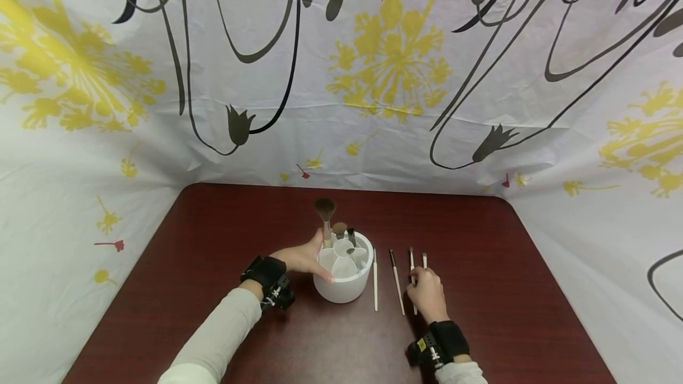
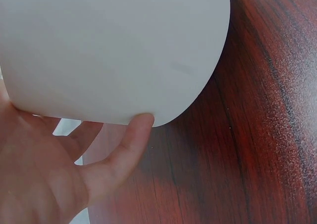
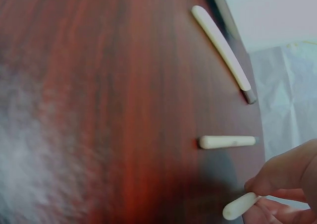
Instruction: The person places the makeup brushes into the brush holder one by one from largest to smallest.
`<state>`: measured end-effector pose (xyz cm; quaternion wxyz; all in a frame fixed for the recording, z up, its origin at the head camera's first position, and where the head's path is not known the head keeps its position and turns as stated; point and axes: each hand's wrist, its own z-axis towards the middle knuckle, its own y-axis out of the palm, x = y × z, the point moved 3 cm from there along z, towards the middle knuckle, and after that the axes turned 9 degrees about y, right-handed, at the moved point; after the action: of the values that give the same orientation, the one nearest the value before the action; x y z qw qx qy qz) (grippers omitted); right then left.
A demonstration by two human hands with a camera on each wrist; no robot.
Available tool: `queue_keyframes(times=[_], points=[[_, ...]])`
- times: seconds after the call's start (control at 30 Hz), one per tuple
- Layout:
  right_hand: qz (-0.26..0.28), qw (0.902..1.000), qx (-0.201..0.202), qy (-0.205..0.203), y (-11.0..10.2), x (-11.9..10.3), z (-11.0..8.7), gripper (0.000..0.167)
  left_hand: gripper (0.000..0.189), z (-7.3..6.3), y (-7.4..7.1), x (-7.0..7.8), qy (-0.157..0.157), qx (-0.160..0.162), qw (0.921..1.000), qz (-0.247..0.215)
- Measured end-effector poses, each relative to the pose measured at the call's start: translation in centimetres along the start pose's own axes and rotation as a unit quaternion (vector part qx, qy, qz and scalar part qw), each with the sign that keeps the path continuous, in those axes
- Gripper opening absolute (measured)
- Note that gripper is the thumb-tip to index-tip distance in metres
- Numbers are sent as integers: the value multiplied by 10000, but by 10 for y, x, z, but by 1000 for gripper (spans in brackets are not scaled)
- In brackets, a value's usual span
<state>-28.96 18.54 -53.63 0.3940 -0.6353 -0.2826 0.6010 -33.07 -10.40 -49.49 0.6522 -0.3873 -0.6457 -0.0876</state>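
Observation:
A round white brush holder [image 1: 341, 292] with several compartments stands on the table, with makeup brushes upright in it, among them a large fluffy one [image 1: 325, 209]. My left hand [image 1: 303, 258] grips the holder from its left side, the thumb [image 2: 131, 140] against its wall in the left wrist view. To the right of the holder, several pale-handled brushes lie side by side. My right hand [image 1: 428, 296] pinches the rightmost brush [image 1: 424, 259], and its handle end [image 3: 240, 205] sticks out from the fingers in the right wrist view.
A slim brush [image 1: 375, 280] lies close beside the holder. Further right come a dark-tipped brush [image 1: 397, 283] and another brush [image 1: 411, 259], the latter just left of the right hand. Patterned white cloth [image 1: 389, 153] hangs behind the dark red wooden table [image 1: 240, 218].

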Motion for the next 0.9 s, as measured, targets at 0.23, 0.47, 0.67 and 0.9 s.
queue_keyframes(times=[0.23,0.47,0.67,0.9], points=[[45,9999,126,12,-7,-3,0,25,132,0,0,1,53,16,10000,-13],[197,9990,361,-203,-13,-9,-1,25,132,0,0,0,54,23,10000,-31],[364,9971,494,-446,-21,-18,-4,26,131,1,0,-3,91,45,9999,-110],[513,9953,605,-563,-30,-27,-7,28,133,1,0,-4,75,20,9999,-99]])
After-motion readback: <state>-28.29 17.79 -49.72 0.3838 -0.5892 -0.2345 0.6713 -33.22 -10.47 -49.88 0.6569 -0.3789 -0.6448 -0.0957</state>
